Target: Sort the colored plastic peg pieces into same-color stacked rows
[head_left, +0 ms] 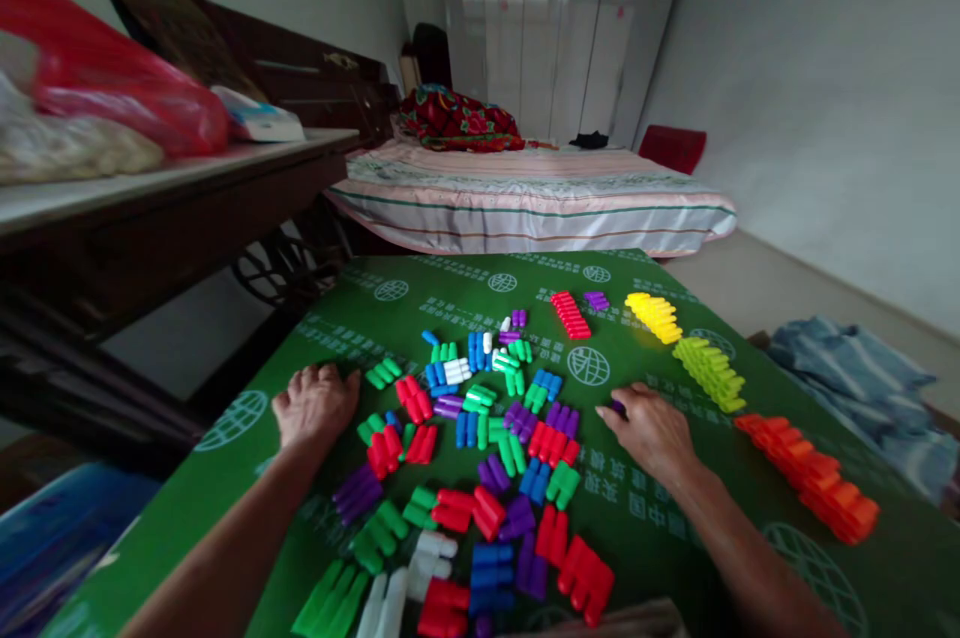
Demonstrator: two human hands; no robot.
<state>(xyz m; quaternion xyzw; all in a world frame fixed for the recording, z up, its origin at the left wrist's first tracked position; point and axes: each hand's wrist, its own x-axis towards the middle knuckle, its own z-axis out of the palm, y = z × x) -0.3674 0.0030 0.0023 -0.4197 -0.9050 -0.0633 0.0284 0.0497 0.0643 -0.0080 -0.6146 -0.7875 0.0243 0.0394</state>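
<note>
My left hand (pixel 315 405) rests on the left part of the green board (pixel 330 318), thumb apart from the fingers and nothing visible in it. A green block piece (pixel 384 373) lies just beyond its thumb. On the right, my right hand (pixel 651 428) pinches a small purple block piece (pixel 617 406), mostly covered by the fingers. Between my hands spreads a loose pile of finger-shaped plastic blocks, among them red (pixel 553 441), blue (pixel 491 576), white (pixel 431 558) and purple (pixel 357 494) pieces.
Rows of orange (pixel 810 473), lime (pixel 710 373), yellow (pixel 654 316) and red (pixel 570 315) blocks line the right and far side, with a purple piece (pixel 596 300) nearby. A bed (pixel 540 198) stands beyond the board; a dark wooden table (pixel 172 198) stands left.
</note>
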